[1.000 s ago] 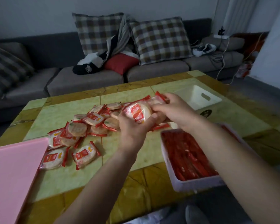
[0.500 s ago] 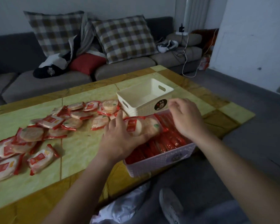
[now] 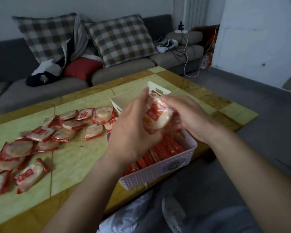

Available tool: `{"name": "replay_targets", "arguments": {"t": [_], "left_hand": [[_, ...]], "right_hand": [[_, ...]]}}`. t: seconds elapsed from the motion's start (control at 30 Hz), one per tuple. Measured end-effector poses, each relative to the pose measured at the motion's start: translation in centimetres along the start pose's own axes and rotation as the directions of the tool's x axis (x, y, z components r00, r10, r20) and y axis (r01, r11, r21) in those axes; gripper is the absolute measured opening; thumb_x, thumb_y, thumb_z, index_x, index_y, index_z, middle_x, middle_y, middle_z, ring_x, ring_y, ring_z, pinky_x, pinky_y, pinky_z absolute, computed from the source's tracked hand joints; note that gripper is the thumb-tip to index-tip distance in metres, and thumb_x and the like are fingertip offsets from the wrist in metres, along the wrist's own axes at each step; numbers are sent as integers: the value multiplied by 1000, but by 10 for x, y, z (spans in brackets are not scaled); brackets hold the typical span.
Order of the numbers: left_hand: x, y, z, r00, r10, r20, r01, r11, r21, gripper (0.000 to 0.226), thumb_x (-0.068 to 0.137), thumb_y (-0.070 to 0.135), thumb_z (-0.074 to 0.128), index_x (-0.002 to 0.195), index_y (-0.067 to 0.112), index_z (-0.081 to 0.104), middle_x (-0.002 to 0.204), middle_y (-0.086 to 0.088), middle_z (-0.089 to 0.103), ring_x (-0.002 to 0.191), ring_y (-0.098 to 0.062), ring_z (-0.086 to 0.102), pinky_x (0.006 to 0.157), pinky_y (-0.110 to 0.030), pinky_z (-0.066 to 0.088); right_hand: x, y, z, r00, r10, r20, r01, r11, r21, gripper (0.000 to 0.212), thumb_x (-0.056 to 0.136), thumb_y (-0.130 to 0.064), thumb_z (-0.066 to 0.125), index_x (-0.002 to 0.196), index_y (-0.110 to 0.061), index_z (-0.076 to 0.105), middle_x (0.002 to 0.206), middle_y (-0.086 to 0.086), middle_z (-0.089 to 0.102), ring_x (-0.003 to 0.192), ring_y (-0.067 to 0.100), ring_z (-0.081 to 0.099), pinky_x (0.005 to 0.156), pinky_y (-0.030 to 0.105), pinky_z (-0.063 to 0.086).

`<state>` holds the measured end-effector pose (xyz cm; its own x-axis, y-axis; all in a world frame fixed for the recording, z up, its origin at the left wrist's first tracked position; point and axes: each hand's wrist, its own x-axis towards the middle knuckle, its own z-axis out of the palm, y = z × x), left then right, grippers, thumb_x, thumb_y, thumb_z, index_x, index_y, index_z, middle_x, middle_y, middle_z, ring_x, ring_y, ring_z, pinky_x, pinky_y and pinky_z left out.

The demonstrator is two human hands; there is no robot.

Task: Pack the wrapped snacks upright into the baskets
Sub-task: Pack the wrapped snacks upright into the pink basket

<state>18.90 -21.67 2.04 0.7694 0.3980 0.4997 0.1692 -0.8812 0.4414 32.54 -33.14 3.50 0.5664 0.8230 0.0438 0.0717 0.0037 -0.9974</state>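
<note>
A small bunch of wrapped snacks (image 3: 156, 117), round pale crackers in clear film with red labels, is held on edge in the air between both hands, above the far end of the pink basket (image 3: 158, 174) and in front of the white basket (image 3: 126, 100). The left hand (image 3: 134, 132) wraps the bunch from the left, palm toward it and fingers curled up around its far side; the right hand (image 3: 190, 118) closes on it from the right with bent fingers, though motion blur hides exactly how the fingertips lie. The pink basket sits at the table's near edge and is nearly full of packed snacks (image 3: 165, 148), standing upright in tight rows with their red edges up. The white basket stands just behind it, farther across the table (image 3: 74, 158); what can be seen of its inside is bare. To the left, many loose snacks (image 3: 40, 134) lie flat and overlapping in a long scatter that reaches the left edge of the view. Beyond the table is a grey sofa (image 3: 45, 93) with two checked cushions (image 3: 121, 39), a red cushion (image 3: 82, 68) and a dark cap (image 3: 40, 79). Below the table edge, a pale shoe (image 3: 173, 214) and a crumpled plastic bag (image 3: 124, 219) show on the floor.
</note>
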Motion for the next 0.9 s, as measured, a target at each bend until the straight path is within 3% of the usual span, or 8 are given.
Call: {"name": "replay_targets", "arguments": {"t": [0.1, 0.17, 0.27, 0.4, 0.57, 0.73, 0.83, 0.9], "left_hand": [[10, 7, 8, 993, 21, 120, -8, 994, -109, 113, 75, 54, 80, 161, 31, 9, 156, 11, 40, 137, -8, 43, 107, -22, 37], [14, -2, 10, 989, 2, 145, 17, 992, -126, 102, 79, 70, 63, 159, 33, 13, 156, 9, 40, 138, -11, 42, 110, -31, 39], [15, -27, 5, 969, -91, 230, 65, 991, 119, 85, 79, 71, 54, 151, 33, 31, 148, 3, 49, 132, -21, 49, 104, -44, 47], [7, -42, 10, 907, -199, 372, 92, 954, 286, 86, 76, 61, 70, 149, 35, 33, 146, 1, 48, 132, -25, 48, 102, -45, 47], [2, -47, 16, 933, -180, 312, 124, 974, 192, 68, 78, 60, 70, 138, 38, 45, 132, 8, 59, 117, -19, 59, 92, -41, 53], [5, -51, 13, 928, -197, 316, 149, 974, 170, 72, 76, 61, 75, 138, 38, 45, 132, 10, 59, 114, -16, 59, 89, -39, 54], [4, -54, 12, 925, -195, 326, 153, 977, 150, 69, 76, 59, 76, 135, 38, 48, 128, 10, 60, 111, -15, 59, 88, -37, 53], [3, -57, 12, 922, -199, 334, 162, 978, 133, 67, 76, 59, 76, 134, 40, 48, 128, 11, 60, 110, -14, 59, 88, -38, 52]], "right_hand": [[-4, -4, -8, 998, -46, -47, 31, 958, -284, 12, 84, -25, 81, 92, -16, 77, 88, 6, 80, 83, 21, 78, 78, 45, 62], [-4, -5, -29, 993, -24, -117, -22, 929, -371, 14, 84, -19, 82, 96, -17, 75, 89, 7, 80, 77, 18, 78, 64, 41, 64], [-7, -5, -56, 985, 62, -163, -134, 866, -482, 26, 83, -11, 84, 101, -18, 67, 91, 5, 76, 67, 14, 76, 50, 25, 57], [-8, 10, -56, 983, 118, -143, -185, 687, -702, 30, 80, -14, 85, 102, -20, 65, 92, 1, 72, 74, 15, 74, 62, 36, 64], [-5, 32, -31, 989, 45, -144, -149, 432, -890, 23, 83, -27, 80, 97, -16, 65, 84, -3, 67, 68, 12, 62, 51, 26, 40], [-6, 32, -32, 990, 29, -140, -135, 502, -854, 18, 89, -31, 76, 89, -22, 60, 77, -8, 64, 63, 8, 60, 50, 25, 37], [-8, 24, -36, 995, 67, -81, -104, 571, -814, 4, 93, -25, 65, 91, -26, 61, 79, -8, 66, 70, 13, 65, 56, 28, 42], [-10, 17, -43, 998, 35, -43, -55, 642, -765, 11, 94, -19, 62, 89, -29, 61, 87, -9, 66, 79, 10, 65, 64, 31, 47]]}}
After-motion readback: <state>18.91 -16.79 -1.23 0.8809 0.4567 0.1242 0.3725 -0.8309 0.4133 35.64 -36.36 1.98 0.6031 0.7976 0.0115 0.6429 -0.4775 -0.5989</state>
